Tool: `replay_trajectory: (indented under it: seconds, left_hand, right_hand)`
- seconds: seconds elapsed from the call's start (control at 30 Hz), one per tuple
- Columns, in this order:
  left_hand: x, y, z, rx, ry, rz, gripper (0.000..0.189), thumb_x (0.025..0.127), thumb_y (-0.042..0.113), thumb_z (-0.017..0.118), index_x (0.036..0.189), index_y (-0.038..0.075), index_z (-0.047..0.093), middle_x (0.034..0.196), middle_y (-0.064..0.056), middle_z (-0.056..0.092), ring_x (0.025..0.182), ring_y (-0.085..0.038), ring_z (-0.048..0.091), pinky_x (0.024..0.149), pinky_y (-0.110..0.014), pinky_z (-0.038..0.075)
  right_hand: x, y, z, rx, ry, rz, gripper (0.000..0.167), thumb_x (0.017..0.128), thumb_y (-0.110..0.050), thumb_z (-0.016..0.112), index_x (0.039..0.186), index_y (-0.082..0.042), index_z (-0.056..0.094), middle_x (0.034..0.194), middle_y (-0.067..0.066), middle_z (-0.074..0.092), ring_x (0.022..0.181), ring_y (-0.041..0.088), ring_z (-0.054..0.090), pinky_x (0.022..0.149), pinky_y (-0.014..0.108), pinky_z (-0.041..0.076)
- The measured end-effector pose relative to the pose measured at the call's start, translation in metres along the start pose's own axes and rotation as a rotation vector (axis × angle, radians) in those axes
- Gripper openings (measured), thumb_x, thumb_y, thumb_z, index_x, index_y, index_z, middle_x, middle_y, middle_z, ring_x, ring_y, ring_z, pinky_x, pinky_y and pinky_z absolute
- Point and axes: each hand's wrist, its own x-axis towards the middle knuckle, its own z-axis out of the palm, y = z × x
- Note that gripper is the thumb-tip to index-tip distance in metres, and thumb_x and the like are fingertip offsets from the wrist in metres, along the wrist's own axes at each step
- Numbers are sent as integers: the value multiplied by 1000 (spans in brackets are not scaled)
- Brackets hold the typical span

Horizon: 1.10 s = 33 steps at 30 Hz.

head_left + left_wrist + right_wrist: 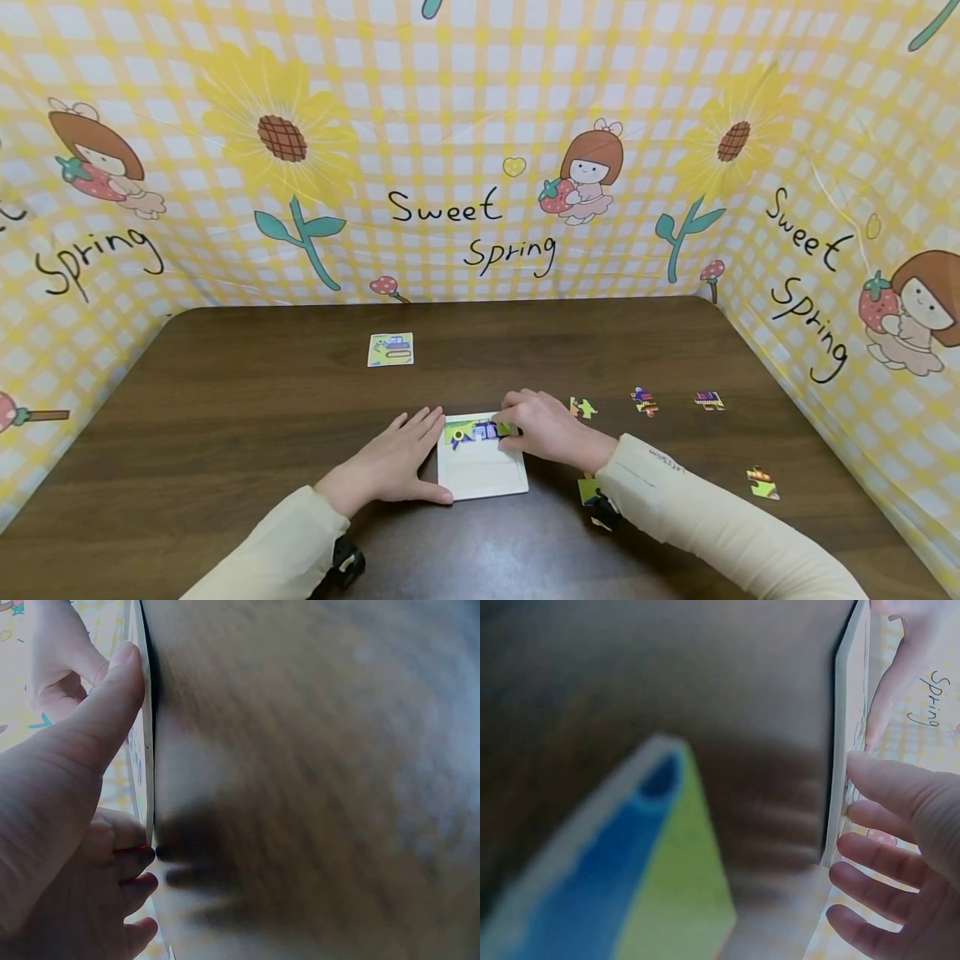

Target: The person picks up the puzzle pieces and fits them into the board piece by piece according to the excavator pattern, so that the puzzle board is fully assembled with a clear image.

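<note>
A white puzzle tray lies on the table, with joined puzzle pieces along its upper part showing a green and purple picture. Along the tray's left edge rests my left hand, fingers extended and thumb at the lower left corner. My right hand is at the tray's upper right corner. Between its thumb and index finger is a green puzzle piece, pinched in the top row. In the right wrist view the remaining fingers spread loosely past the tray edge; the piece itself is mostly hidden there.
Loose puzzle pieces lie to the right: one beside the right hand, others farther off, one nearer. Another piece is partly under the right wrist. A picture card lies behind the tray. Printed cloth surrounds the table.
</note>
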Motion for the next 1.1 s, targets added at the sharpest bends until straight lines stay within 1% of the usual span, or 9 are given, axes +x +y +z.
replay_trajectory:
  seconds: [0.17, 0.4, 0.63, 0.83, 0.97, 1.1]
  left_hand:
    - [1, -1, 2, 22, -4, -12, 105, 73, 68, 59, 142, -4, 27, 149, -16, 21, 136, -30, 16, 107, -47, 13]
    - [1, 0, 1, 6, -8, -19, 104, 73, 66, 60, 142, -4, 26, 149, -16, 21, 136, -30, 16, 107, -47, 13]
    - [1, 1, 0, 11, -8, -17, 104, 73, 66, 60, 142, -4, 27, 149, -16, 21, 136, -30, 16, 107, -47, 13]
    - [0, 2, 0, 6, -2, -18, 104, 72, 66, 62, 142, -4, 27, 148, -16, 22, 136, -31, 16, 107, -47, 13]
    - [0, 1, 0, 7, -2, -15, 105, 72, 66, 61, 142, -5, 27, 148, -17, 22, 136, -31, 16, 107, -47, 13]
    - [0, 0, 1, 14, -3, -12, 105, 72, 67, 60, 142, -5, 27, 148, -16, 22, 136, -31, 16, 107, -47, 13]
  right_hand:
    - [1, -1, 0, 3, -8, 13, 32, 77, -29, 75, 103, -10, 72, 93, 1, 60, 80, 15, 54, 63, 27, 44]
    - [0, -1, 0, 20, -9, 9, 32, 78, -30, 75, 103, -9, 72, 91, 1, 60, 78, 14, 53, 61, 26, 44]
    - [-6, 5, 1, 87, 10, 26, 41, 78, -33, 73, 112, -10, 68, 96, 1, 60, 78, 12, 52, 63, 25, 45]
    - [-18, 18, -6, 97, 34, 88, 44, 78, -33, 74, 112, -7, 66, 99, 4, 60, 82, 15, 54, 67, 30, 47]
    - [-31, 32, -10, 98, 55, 147, 44, 78, -29, 74, 113, -6, 65, 99, 4, 59, 83, 15, 54, 67, 31, 47]
    - [-45, 46, -13, 111, 57, 196, 44, 78, -26, 75, 114, -4, 64, 99, 5, 59, 80, 16, 55, 66, 31, 47]
